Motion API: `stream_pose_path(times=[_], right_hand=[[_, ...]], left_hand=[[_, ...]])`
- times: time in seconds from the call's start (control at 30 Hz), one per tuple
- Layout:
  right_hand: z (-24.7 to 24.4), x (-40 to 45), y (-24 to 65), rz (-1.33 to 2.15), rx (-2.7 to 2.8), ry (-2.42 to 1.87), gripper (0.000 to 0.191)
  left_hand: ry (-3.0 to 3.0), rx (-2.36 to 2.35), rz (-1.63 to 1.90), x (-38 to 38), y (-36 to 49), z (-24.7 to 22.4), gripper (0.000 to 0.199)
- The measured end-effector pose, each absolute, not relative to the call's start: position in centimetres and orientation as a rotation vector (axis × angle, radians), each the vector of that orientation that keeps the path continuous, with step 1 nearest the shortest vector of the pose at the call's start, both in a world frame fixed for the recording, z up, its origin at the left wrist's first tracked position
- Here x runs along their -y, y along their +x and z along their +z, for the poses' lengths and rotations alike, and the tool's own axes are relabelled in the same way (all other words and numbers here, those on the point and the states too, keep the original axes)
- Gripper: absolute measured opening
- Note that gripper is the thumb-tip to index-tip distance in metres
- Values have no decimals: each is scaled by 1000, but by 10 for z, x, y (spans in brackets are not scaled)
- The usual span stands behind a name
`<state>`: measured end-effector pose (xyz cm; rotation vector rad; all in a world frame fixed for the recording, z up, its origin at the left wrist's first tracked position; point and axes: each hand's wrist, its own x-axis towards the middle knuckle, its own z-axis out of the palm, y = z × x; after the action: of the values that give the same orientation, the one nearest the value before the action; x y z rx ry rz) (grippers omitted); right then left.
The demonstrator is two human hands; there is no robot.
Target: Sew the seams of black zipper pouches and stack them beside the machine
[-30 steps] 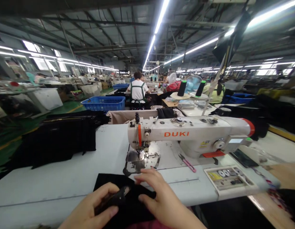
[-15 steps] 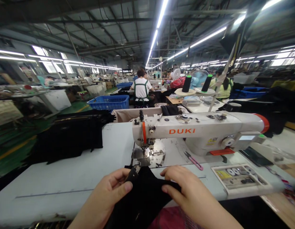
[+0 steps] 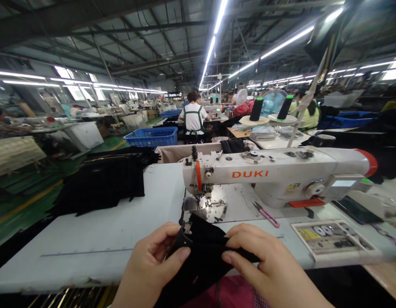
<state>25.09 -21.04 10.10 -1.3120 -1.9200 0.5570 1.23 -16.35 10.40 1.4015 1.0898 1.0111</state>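
Note:
Black fabric (image 3: 206, 256) hangs between my two hands, just in front of the sewing machine (image 3: 281, 169) and over the near edge of its table. My left hand (image 3: 153, 261) is closed on the left side of the fabric, where a dark strap-like edge with a small metal piece (image 3: 187, 228) sticks up. Between thumb and fingers, my right hand (image 3: 260, 256) pinches a fold on the fabric's right side. The machine's needle area (image 3: 204, 205) lies beyond the fabric, apart from it. A small light mark shows low on the cloth.
Pink-handled thread snips (image 3: 267, 215) lie right of the needle plate. A tray (image 3: 335, 241) of bobbins and small parts sits at the right. Stacked black pieces (image 3: 101, 179) cover the table's left back. Beyond are a blue basket (image 3: 151, 137) and a seated person (image 3: 193, 117).
The view has shifted slightly, so the machine sits further right. Both hands still hold the black fabric; its strap-like edge and metal piece have turned more upright.

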Motion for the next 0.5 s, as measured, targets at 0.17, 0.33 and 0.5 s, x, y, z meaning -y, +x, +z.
stream_pose_path(times=[0.17,0.33,0.5], right_hand=[[108,215,248,477,1951,-1329,8],[109,217,247,503,1946,-1358,10],[104,211,232,570,1793,-1400,38]], left_hand=[[1520,-1073,993,164,10,101,16],[1452,-1084,1004,164,14,99,17],[1573,-1058,889,165,13,99,24]])
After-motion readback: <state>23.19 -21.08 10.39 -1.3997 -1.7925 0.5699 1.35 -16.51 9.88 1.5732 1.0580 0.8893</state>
